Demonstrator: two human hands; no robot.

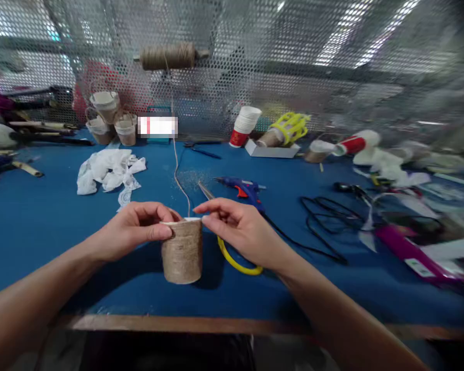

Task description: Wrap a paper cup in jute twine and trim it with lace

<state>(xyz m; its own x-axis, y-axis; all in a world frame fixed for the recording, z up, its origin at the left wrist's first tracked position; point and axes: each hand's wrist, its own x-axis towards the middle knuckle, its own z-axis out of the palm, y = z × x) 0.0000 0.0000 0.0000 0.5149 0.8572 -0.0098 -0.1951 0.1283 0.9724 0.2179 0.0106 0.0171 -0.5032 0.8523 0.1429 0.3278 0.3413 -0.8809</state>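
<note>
A paper cup (182,252) wound with brown twine is held upright over the front of the table. My left hand (145,226) pinches its rim, thumb outside and fingers reaching inside. At the right of the rim is my right hand (239,226), its thumb tip at the cup's edge and its index finger stretched above, a gap between them. A strand of twine (177,172) runs from behind the cup up to a twine spool (168,55) at the mesh. Under my right hand lie yellow-handled scissors (237,264), partly covered.
Behind my right hand lies a blue glue gun (243,188); its black cable (320,247) trails right. White lace (108,172) is at left. Small twine baskets (106,113), stacked paper cups (245,126) and a white box lid (272,149) stand along the metal mesh.
</note>
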